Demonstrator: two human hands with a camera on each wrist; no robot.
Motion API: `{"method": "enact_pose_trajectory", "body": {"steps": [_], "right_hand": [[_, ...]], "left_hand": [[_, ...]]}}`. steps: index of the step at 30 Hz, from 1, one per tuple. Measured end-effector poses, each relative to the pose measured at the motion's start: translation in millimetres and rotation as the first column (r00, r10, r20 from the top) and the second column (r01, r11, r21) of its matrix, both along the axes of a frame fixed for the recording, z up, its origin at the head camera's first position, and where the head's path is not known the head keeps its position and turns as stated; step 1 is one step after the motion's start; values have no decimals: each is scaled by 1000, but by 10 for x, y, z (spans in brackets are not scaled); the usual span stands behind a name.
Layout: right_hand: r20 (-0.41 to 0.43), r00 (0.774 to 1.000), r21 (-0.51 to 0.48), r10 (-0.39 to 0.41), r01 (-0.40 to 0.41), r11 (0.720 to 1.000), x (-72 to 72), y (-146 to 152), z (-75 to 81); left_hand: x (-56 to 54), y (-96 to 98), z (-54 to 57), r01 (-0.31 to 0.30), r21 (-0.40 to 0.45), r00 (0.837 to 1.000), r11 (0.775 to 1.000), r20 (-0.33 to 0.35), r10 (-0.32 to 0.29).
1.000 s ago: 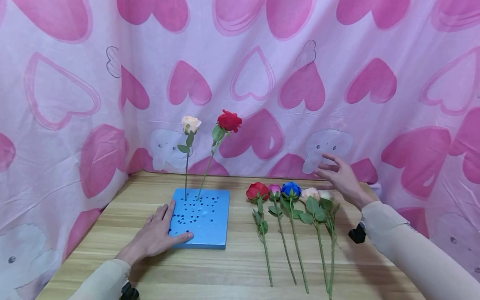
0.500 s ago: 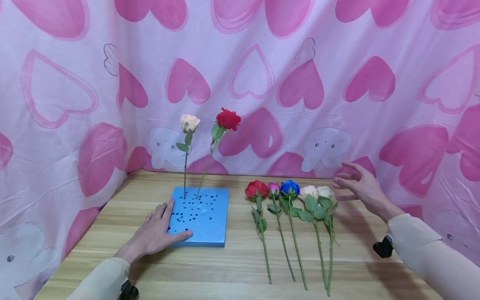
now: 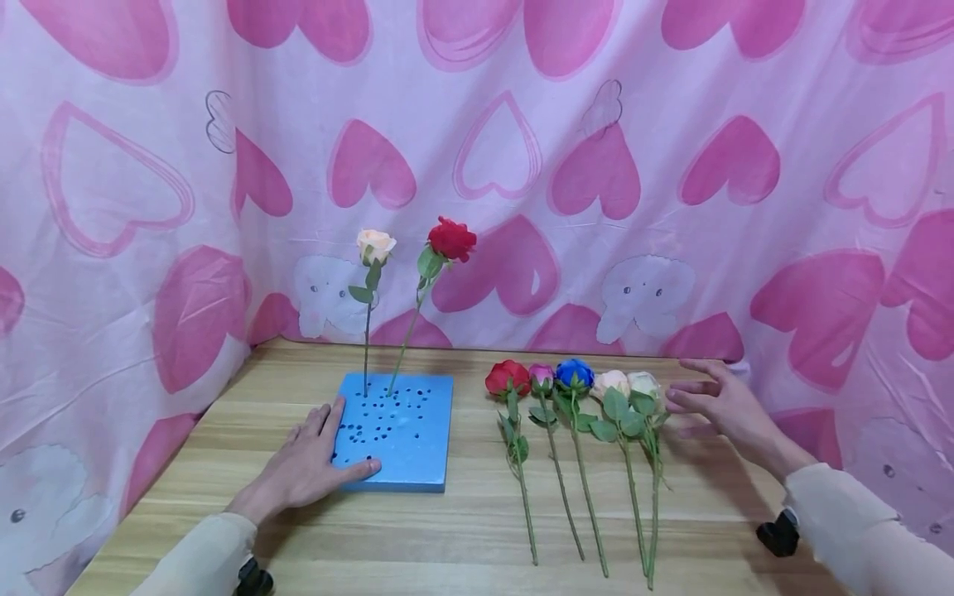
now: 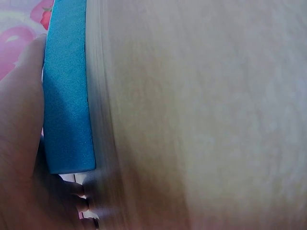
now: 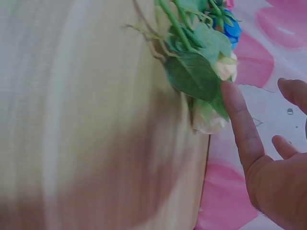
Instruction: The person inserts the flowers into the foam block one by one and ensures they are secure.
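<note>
My left hand [image 3: 298, 465] rests along the left edge of a blue foam block [image 3: 413, 455] pocked with many small holes. Its thumb lies over the front part of the top. Two artificial roses stand in the block's back holes: a cream rose [image 3: 375, 247], nearly upright, and a red rose [image 3: 451, 240], leaning right. My right hand [image 3: 734, 415] hovers with spread fingers just right of a white rose [image 3: 644, 386], holding nothing. In the right wrist view, a finger [image 5: 242, 122] appears close to that rose's leaves [image 5: 193, 76]; whether it touches them I cannot tell.
Several roses lie in a row on the wooden table [image 3: 462, 538], stems toward me: red [image 3: 508, 378], pink [image 3: 542, 377], blue [image 3: 575, 375], pale pink [image 3: 611, 384], then the white one. A pink heart-patterned curtain [image 3: 499, 66] hangs behind and at both sides.
My right hand has moved right from behind the pale roses, then lowered beside the white rose. The left hand stays on the foam block, and the flowers have not moved.
</note>
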State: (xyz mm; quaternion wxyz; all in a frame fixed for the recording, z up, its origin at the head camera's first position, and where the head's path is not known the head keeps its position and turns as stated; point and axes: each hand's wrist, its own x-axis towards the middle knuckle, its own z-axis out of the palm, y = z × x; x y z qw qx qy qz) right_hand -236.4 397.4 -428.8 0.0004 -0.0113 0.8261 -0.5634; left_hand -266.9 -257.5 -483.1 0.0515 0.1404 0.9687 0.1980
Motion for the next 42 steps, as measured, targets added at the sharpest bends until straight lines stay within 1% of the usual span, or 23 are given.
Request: {"method": "enact_pose_trajectory", "body": {"steps": [4,7,16,23,28,32,37,42], "right_hand": [[-4,1000,35,-4,4,999,44,1,-58],[18,1000,-2,-6,6,1000,77,9,-95],[110,993,-22,-37,40,999,183,12,-157],[158,987,-54,-28,36,998,285,-29,-281],[185,983,-56,-20,31,998,288,-99,-319],[229,973,-69,-2,19,997,277,-159,-355],[266,964,-71,7,13,997,307,-209,-409],[280,960,-50,-23,39,998,321,-245,-435]], "left_hand": [[-5,-6,0,-2,-8,1000,1000,3,2],[-9,-7,1,-5,-9,1000,1000,3,5],[-15,18,11,-1,-6,1000,1000,2,1],[-10,17,-7,-4,-16,1000,1000,13,4],[-3,10,-9,-12,-10,1000,1000,17,12],[10,0,-1,-19,-10,1000,1000,21,19],[9,7,2,-18,-9,1000,1000,19,18],[2,11,10,-16,-9,1000,1000,10,16]]}}
